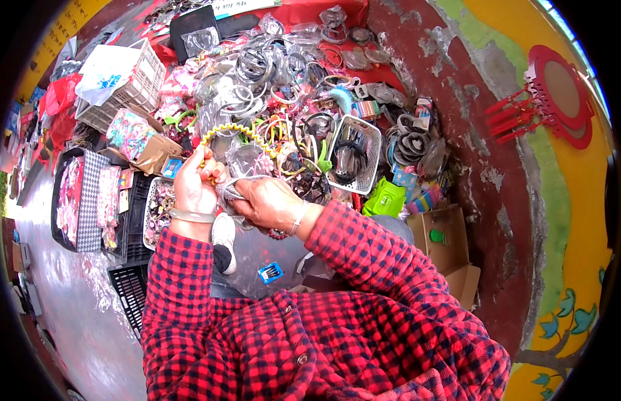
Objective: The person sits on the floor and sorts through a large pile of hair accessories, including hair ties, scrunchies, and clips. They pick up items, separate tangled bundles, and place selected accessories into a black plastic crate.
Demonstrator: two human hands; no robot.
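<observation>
My left hand point(195, 186) is closed around one end of a yellow wavy headband point(235, 127), which arches up and to the right over the pile. Beside it my right hand point(270, 202) is closed on a crumpled grey thing point(229, 193), either cloth or plastic; its kind I cannot make out. The two hands are close together, fingertips nearly meeting. Just beyond them lie several hair hoops and headbands in plastic bags, among them a bright green headband point(324, 157). A white basket point(373, 150) with dark hair bands in it stands right of the hands.
A cardboard box point(160, 152), a grey crate point(149, 73) and black crates point(127, 284) are at the left. A lime green plastic basket point(385, 198) and an open carton point(451, 234) sit at the right, near a worn red wall point(498, 220). A blue card pack point(270, 272) lies on the floor.
</observation>
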